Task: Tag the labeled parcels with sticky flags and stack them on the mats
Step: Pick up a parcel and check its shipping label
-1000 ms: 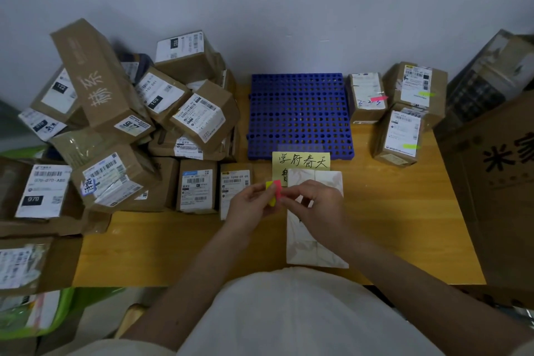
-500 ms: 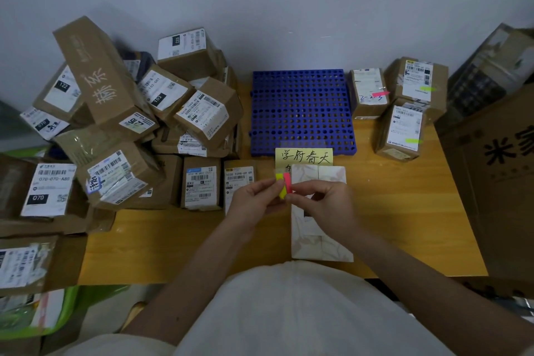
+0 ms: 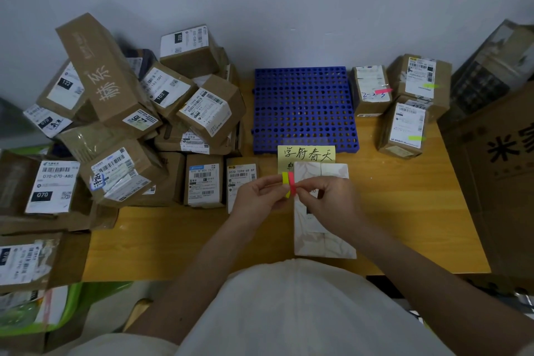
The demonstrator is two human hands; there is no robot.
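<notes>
Sticky flags stand upright at frame centre, pinched between my left hand and right hand, above the white parcel.

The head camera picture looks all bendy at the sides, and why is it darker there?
Head view: the wide-angle lens bows the edges, so the wooden tabletop and the tall brown carton at the right lean outward; corners dim; light is soft and even, with no strong glare; the square blue perforated plastic mat in the middle is sharp, while small label print is too blurry to read.

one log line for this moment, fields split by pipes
left hand: holds yellow and pink sticky flags | right hand: pinches pink flag | blue perforated plastic mat: bare
</notes>
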